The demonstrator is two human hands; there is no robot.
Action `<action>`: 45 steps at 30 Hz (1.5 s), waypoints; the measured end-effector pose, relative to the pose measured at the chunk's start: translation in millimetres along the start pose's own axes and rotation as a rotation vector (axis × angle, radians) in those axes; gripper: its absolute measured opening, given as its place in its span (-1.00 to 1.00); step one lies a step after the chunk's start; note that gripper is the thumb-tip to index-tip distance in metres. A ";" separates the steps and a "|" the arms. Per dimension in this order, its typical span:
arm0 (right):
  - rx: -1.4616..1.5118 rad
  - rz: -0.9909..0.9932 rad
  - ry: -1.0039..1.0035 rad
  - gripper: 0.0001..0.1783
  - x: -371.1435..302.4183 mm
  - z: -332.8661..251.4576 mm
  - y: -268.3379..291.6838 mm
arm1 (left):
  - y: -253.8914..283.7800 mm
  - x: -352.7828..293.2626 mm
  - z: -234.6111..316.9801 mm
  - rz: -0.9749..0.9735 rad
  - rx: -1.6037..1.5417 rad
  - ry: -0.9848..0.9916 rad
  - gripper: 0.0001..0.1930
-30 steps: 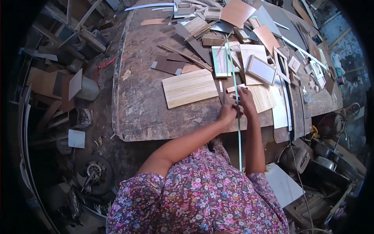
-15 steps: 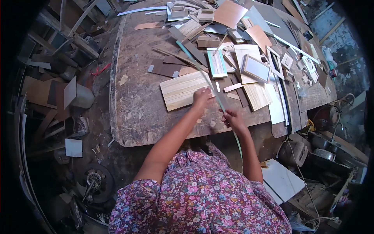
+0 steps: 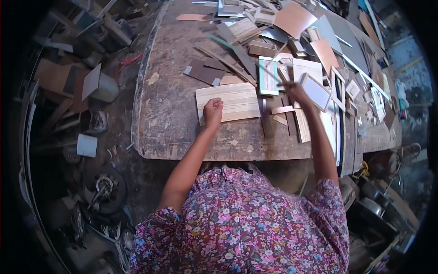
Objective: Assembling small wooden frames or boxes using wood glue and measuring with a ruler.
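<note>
My left hand (image 3: 213,112) is over the left part of a pale striped wooden board (image 3: 239,102), its fingers curled in and nothing showing in them. Farther right, my right hand (image 3: 297,95) is blurred, its fingers drawn together at the end of a thin dark stick (image 3: 273,74). The stick slants across a small green-and-white-edged frame (image 3: 268,87) lying beside the board. Close to the right hand is a wood-framed panel with a grey face (image 3: 318,93). A narrow dark strip (image 3: 264,123) lies off the board's right edge.
Brown offcuts (image 3: 200,78) lie behind the board. Wood frames, strips and copper-coloured sheets (image 3: 295,19) crowd the back and right of the worn wooden table (image 3: 169,91). Scrap wood and a dark wheel (image 3: 105,187) stand on the floor at left; a metal basin (image 3: 372,206) is at right.
Both hands have parted; the long green-edged strip between them is out of them. My right hand has moved away from me to the small frame, my left hand leftward over the board.
</note>
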State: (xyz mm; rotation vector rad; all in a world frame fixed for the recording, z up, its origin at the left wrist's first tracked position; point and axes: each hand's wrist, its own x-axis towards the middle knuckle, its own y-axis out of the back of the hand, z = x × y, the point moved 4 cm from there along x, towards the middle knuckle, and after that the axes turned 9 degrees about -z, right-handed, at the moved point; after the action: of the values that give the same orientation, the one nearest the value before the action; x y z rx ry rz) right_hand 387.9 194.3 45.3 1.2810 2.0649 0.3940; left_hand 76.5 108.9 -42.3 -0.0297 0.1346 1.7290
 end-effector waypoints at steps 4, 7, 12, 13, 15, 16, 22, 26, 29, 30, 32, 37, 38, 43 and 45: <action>-0.005 -0.126 0.133 -0.72 78.8 -33.5 23.2 | 40.7 16.0 -0.9 0.255 -0.116 0.070 -0.78; 0.183 -0.045 0.201 -0.86 120.6 -32.9 77.4 | 57.1 43.9 20.7 0.220 -0.124 0.106 -0.77; -0.032 0.263 0.315 -0.77 184.6 -52.4 117.8 | 59.8 49.1 53.2 0.176 0.466 -0.080 -0.44; -0.009 0.288 0.326 -0.74 188.9 -69.4 110.7 | 57.5 38.3 55.5 0.073 0.849 -0.167 -0.34; -0.099 0.528 0.283 -0.79 185.2 -86.8 112.1 | 22.4 17.4 53.0 -0.332 1.041 -0.020 0.04; -0.012 0.534 0.300 -0.78 195.1 -61.0 139.2 | -13.7 12.1 65.7 -0.535 1.225 0.002 0.14; -0.280 -0.204 0.623 -0.73 178.2 -109.9 33.4 | -27.0 11.7 49.4 -0.557 1.251 -0.019 0.24; -0.096 -0.436 0.449 -0.66 146.7 -80.2 -58.0 | -18.9 23.7 65.2 -0.349 1.160 -0.217 -0.02; -0.101 -0.523 0.448 -0.66 127.0 -69.3 -82.8 | -10.4 33.3 67.8 -0.112 1.059 -0.395 -0.43; -0.091 -0.541 0.408 -0.66 119.3 -66.3 -83.5 | -12.3 33.9 73.8 -0.077 1.087 -0.384 -0.44; -0.223 -0.498 0.467 -0.66 102.1 -72.2 -79.6 | -11.1 34.4 83.3 -0.013 1.158 -0.418 -0.43; -0.378 -0.403 0.442 -0.69 94.4 -41.2 -61.0 | 11.5 41.6 57.7 -0.114 1.285 -0.304 -0.33; -0.355 -0.380 0.433 -0.69 92.0 -34.5 -57.2 | 16.1 41.1 51.0 -0.169 1.310 -0.202 -0.31; -0.538 -0.202 0.382 -0.48 68.1 -36.0 -66.2 | 23.9 33.6 38.0 -0.231 1.213 -0.090 -0.31; -0.554 -0.131 0.431 -0.43 59.8 -46.5 -80.1 | 25.9 33.5 32.9 -0.244 1.196 -0.114 -0.31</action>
State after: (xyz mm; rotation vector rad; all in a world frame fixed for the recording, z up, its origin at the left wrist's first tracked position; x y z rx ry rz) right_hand 284.7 213.0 11.4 0.7656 2.1410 1.1697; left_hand 47.4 141.3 -11.0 0.8858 1.0063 1.1815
